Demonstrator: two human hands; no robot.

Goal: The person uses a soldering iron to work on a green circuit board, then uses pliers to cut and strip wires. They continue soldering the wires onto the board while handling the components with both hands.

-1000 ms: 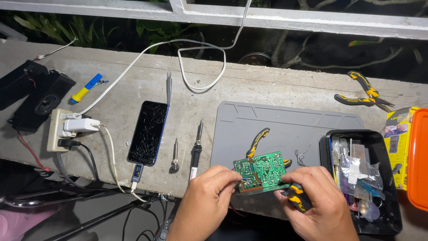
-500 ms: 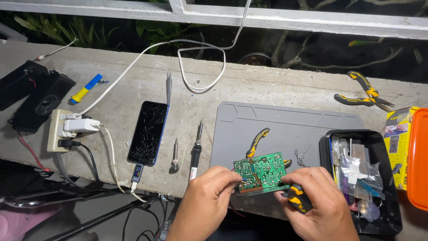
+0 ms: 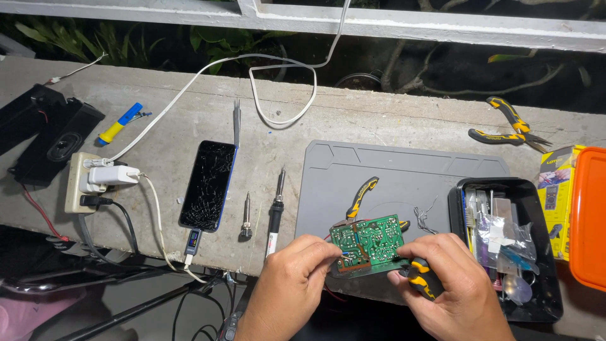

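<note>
A small green circuit board [image 3: 369,243] is held over the front of a grey work mat [image 3: 404,173]. My left hand [image 3: 287,287] pinches the board's lower left edge with thumb and fingers. My right hand [image 3: 451,287] grips a black and yellow handled hand tool [image 3: 420,278] whose tip reaches the board's right side. Red wire shows under the board. Another yellow and black handle [image 3: 362,194] lies on the mat just behind the board, beside a small tangle of thin wire [image 3: 424,211].
A soldering iron [image 3: 276,211] and a short metal tool [image 3: 246,218] lie left of the mat. Further left are a cracked phone [image 3: 208,184], a power strip [image 3: 85,183], black speakers [image 3: 47,132], tweezers [image 3: 237,123]. Right: black parts tray [image 3: 505,237], pliers [image 3: 508,129], orange box [image 3: 590,215].
</note>
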